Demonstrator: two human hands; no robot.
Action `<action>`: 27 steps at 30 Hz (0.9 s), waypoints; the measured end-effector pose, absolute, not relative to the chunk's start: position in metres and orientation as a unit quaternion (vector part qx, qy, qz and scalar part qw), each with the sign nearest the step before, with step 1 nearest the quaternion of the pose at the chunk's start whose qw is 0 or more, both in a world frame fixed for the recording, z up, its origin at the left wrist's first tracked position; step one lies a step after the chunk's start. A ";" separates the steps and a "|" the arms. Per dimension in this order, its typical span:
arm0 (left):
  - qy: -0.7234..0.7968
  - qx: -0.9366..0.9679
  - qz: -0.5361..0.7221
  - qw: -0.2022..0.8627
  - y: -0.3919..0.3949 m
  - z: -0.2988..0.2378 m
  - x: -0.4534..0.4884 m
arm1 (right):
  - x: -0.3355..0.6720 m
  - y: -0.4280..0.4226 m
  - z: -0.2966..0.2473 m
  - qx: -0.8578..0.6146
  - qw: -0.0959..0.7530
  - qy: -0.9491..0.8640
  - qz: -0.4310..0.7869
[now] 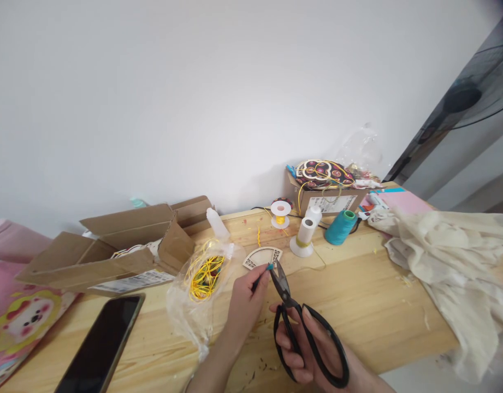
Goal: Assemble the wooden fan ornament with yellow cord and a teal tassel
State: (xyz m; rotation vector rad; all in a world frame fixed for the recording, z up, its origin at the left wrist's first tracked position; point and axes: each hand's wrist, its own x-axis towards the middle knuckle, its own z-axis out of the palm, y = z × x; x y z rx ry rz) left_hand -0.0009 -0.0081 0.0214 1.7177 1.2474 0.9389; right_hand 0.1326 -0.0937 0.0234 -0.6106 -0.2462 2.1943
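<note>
My left hand (245, 303) is closed in a pinch on a small teal tuft (270, 267), which looks like thread; most of it is hidden by the fingers. A pair of scissors (289, 302) with black looped handles is in my right hand (296, 352), fingers through the loops. Their blades are slightly apart, and the tips reach close beside the teal tuft. Just behind my left fingertips lies a fan-shaped wooden piece (261, 257) with cut-out ends. A short twisted yellow cord (259, 237) lies above it on the wooden table (357, 305).
Left of my hands are a clear bag of yellow cord (206, 278), a phone (101, 346) and an open cardboard box (112, 259). Behind stand a white spool (280, 208), a thread cone (306, 232), a teal cone (341, 227) and a filled box (333, 199). Cream cloth (448, 251) drapes at right.
</note>
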 end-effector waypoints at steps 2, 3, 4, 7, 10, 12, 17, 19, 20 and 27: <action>0.484 0.694 0.358 0.394 -0.008 0.022 -0.001 | 0.133 -0.090 0.024 -0.234 0.419 -0.109 0.871; 0.479 0.700 0.353 0.394 -0.008 0.022 -0.001 | 0.134 -0.089 0.024 -0.232 0.423 -0.114 0.868; 0.476 0.705 0.349 0.394 -0.008 0.022 -0.002 | 0.134 -0.088 0.024 -0.233 0.429 -0.118 0.865; 0.469 0.716 0.339 0.392 -0.007 0.022 -0.002 | 0.136 -0.087 0.021 -0.253 0.449 -0.134 0.847; 0.459 0.737 0.316 0.383 -0.007 0.022 -0.002 | 0.139 -0.089 0.019 -0.290 0.465 -0.156 0.822; 0.444 0.751 0.306 0.381 -0.007 0.022 -0.002 | 0.141 -0.092 0.018 -0.324 0.467 -0.172 0.805; 0.393 0.771 0.302 0.401 -0.008 0.024 -0.001 | 0.147 -0.102 0.019 -0.397 0.450 -0.222 0.768; 0.383 0.775 0.296 0.406 -0.008 0.022 -0.001 | 0.150 -0.105 0.020 -0.416 0.451 -0.248 0.750; 0.384 0.774 0.293 0.409 -0.008 0.020 -0.001 | 0.153 -0.106 0.021 -0.426 0.457 -0.262 0.736; 0.472 0.618 0.313 0.545 -0.007 0.009 0.003 | 0.208 -0.098 0.019 -0.619 0.405 -0.535 0.408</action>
